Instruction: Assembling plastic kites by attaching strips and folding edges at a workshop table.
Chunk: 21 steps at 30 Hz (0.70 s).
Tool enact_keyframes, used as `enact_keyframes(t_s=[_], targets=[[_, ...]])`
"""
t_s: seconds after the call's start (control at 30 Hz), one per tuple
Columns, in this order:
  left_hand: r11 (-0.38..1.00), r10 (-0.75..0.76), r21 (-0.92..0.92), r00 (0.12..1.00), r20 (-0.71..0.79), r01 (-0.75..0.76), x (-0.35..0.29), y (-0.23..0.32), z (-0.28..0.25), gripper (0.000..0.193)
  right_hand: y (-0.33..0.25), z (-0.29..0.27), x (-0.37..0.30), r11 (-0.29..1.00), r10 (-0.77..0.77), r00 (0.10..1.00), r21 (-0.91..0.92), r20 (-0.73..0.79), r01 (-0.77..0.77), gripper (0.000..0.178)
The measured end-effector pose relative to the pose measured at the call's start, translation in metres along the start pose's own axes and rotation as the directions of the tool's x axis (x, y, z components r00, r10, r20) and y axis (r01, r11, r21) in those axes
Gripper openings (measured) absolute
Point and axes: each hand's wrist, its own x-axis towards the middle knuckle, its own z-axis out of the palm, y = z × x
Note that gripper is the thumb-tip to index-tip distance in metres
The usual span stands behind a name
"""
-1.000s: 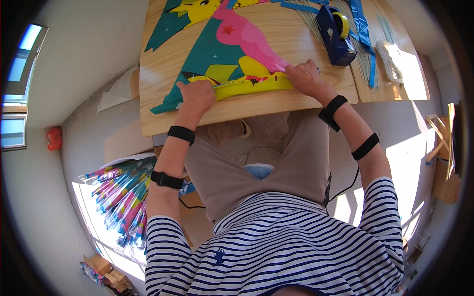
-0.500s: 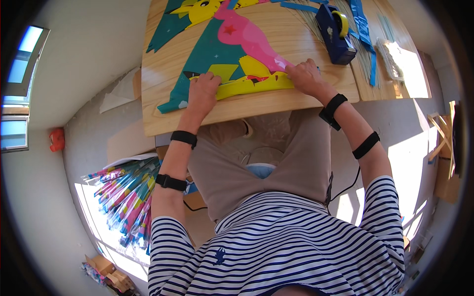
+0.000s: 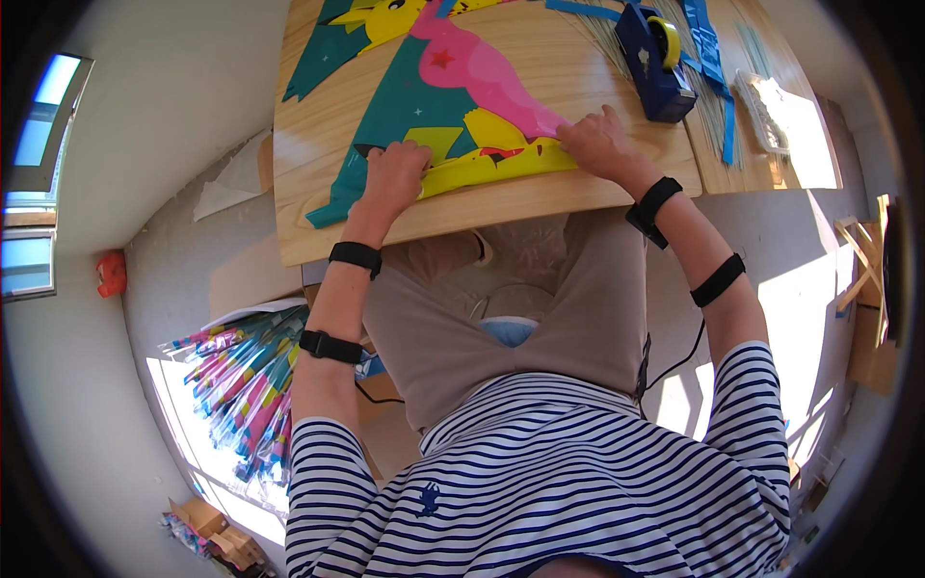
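Observation:
A thin, printed kite (image 3: 385,116) in green, pink and yellow lies on the wooden table in front of me, its near edge folded or rolled into a yellow strip (image 3: 501,171). My left hand (image 3: 397,175) is closed over the left part of this strip, knuckles up. At its right end, near the pink tip, my right hand (image 3: 602,146) pinches the sheet, with some fingers raised. Both palms are turned down, so what lies under my fingers is hidden. A green corner (image 3: 332,204) of the kite sticks out left of my left hand.
Beyond lies another yellow-and-green printed piece (image 3: 332,58). A dark blue tape dispenser (image 3: 655,67) stands at the right, near blue strips (image 3: 708,58), thin rods and a clear plastic box (image 3: 766,111). Bagged colourful bundles (image 3: 246,385) lie low on the left.
The kite has shifted slightly left with both hands still on its near edge. White spots near the pink tip and the left corner no longer show. Fingers of my right hand are raised more.

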Motion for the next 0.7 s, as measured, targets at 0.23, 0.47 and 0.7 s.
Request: enact_keyframes(t_s=[0.23,0.47,0.7], targets=[[0.997,-0.024,0.068,0.999,0.025,0.022,0.002,0.006,0.003,0.015,-0.001,-0.003,0.002,1.0,-0.02,0.998,0.018,0.054,0.019,0.014],[0.981,-0.024,0.188,0.991,-0.13,0.048,0.001,0.021,0.006,0.014,-0.002,-0.005,0.003,1.0,-0.014,0.997,0.004,0.074,0.014,0.015],[0.983,-0.097,0.133,0.971,-0.219,0.128,-0.025,0.046,0.024,0.019,-0.001,-0.011,0.004,0.998,-0.005,0.99,0.06,0.14,-0.004,0.016]])
